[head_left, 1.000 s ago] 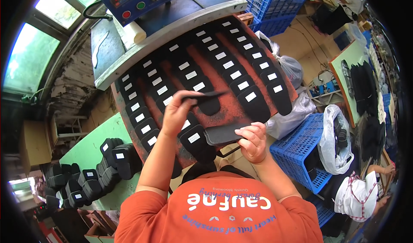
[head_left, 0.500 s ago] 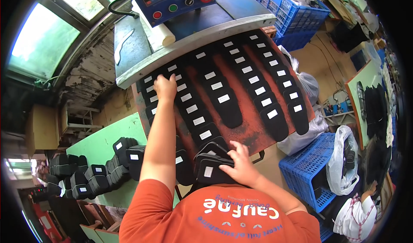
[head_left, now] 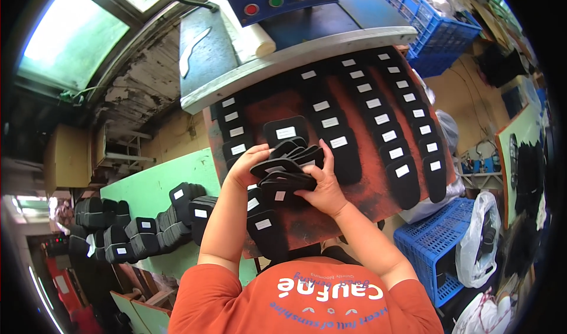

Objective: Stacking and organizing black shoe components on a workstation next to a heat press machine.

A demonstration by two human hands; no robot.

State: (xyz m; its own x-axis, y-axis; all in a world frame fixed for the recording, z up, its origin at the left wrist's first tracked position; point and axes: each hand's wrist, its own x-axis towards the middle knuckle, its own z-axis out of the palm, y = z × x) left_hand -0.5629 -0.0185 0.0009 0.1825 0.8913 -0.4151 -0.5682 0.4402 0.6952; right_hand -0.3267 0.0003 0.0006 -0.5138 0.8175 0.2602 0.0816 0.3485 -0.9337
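Red board [head_left: 378, 204] has bare room by its near edge; left hand [head_left: 247, 165], back from reaching, and right hand [head_left: 326, 190] hold black insoles [head_left: 284, 182].

Window [head_left: 77, 41] glares upper left; dark, warped rim

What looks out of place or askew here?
The black pads bunched between the left hand and right hand splay at uneven angles, unlike the overlapping rows on the red board. The board's bare surface shows dark smudges. Nothing looks spilled.
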